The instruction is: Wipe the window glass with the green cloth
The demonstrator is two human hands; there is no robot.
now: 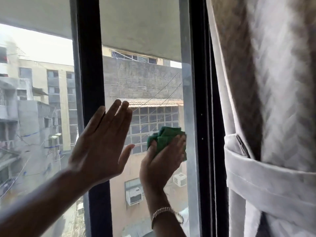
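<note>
The right hand (162,161) is pressed against the glass (145,79) of the narrow right pane, at about 5 o'clock from the middle of the view. Its fingers are curled around a bunched green cloth (164,137), which shows above and to the right of the fingers and lies against the glass close to the pane's right edge. A bracelet (162,212) sits on this wrist, at 6 o'clock from the hand.

The left hand (102,144) is spread flat and holds nothing. Its fingers are straight and close together, pointing toward 1 o'clock, and the thumb sticks out toward 3 o'clock, near the cloth but apart from it. The palm covers part of the dark frame bar (90,65) that stands between the two panes; I cannot tell if the palm really touches the bar or the glass.

At 3 o'clock a pale curtain (273,82) hangs just beside the window frame, gathered by a band (273,177) of the same fabric. Buildings (42,93) are seen through the glass, a little hazy in the left pane.
</note>
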